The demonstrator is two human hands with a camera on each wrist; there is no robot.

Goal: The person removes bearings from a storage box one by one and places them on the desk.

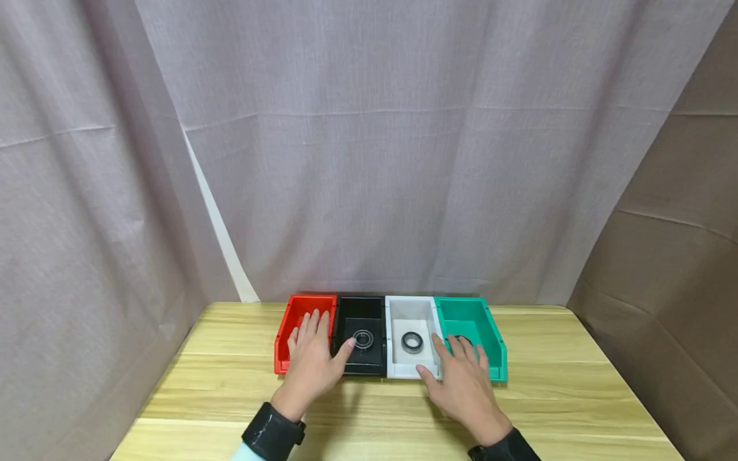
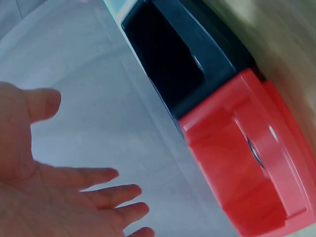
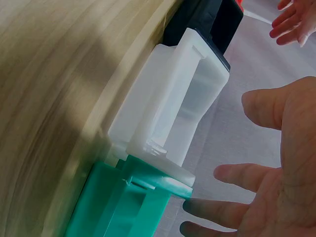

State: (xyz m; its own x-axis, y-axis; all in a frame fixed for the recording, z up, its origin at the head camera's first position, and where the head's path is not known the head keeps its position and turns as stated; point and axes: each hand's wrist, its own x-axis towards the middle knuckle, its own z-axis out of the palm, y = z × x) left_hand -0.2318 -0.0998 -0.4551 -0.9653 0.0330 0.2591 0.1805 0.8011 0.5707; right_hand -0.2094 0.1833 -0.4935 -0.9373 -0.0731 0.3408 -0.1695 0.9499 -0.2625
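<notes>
While left hand (image 1: 314, 362) and right hand (image 1: 461, 387) splay empty, lower-center bearings (image 1: 412, 350) look dense, rigid, best pinched by rims.

wooden table (image 1: 375, 426) | in a row: red bin (image 1: 295, 315) | black bin (image 1: 360, 314) | white bin (image 1: 411, 314) | green bin (image 1: 466, 315)
</notes>
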